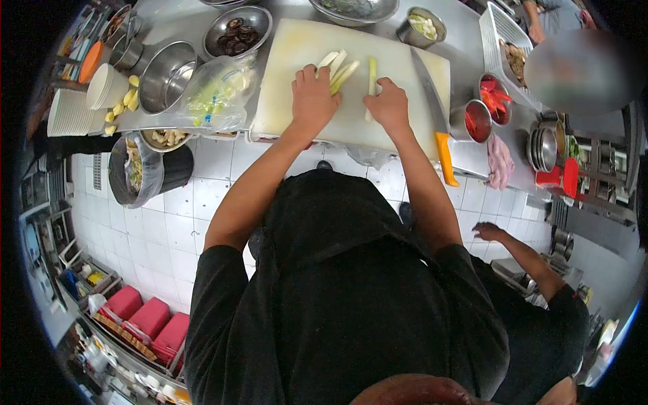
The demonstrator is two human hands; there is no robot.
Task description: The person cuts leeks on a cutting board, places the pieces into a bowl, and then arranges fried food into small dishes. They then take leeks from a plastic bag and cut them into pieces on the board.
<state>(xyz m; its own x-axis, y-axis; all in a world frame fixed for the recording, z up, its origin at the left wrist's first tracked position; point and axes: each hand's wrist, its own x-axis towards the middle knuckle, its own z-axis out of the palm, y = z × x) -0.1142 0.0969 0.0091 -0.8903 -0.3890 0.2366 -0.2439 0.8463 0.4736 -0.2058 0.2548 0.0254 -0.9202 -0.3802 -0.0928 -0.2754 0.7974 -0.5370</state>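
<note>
Several white-and-pale-green scallion pieces [343, 73] lie on the white cutting board [290, 47]. My left hand [316, 100] rests at their near ends, palm down with fingers stretched out; what lies beneath the palm is hidden. A separate scallion stalk [372, 71] points away from me, right of those pieces. Against its near part, my right hand [388, 104] is closed, with the thumb on the stalk and the other fingers curled. To the right, a knife [432, 91] lies across the board, its yellow handle [445, 158] sticking out past the near edge.
A bowl of dark slices [237, 35], an empty steel bowl [169, 77] and a plastic bag of greens [219, 98] stand left. Cups of red pieces [471, 123] and a pink cloth [499, 160] lie right. A bin [179, 169] is below left. Another person's hand [489, 231] shows behind right.
</note>
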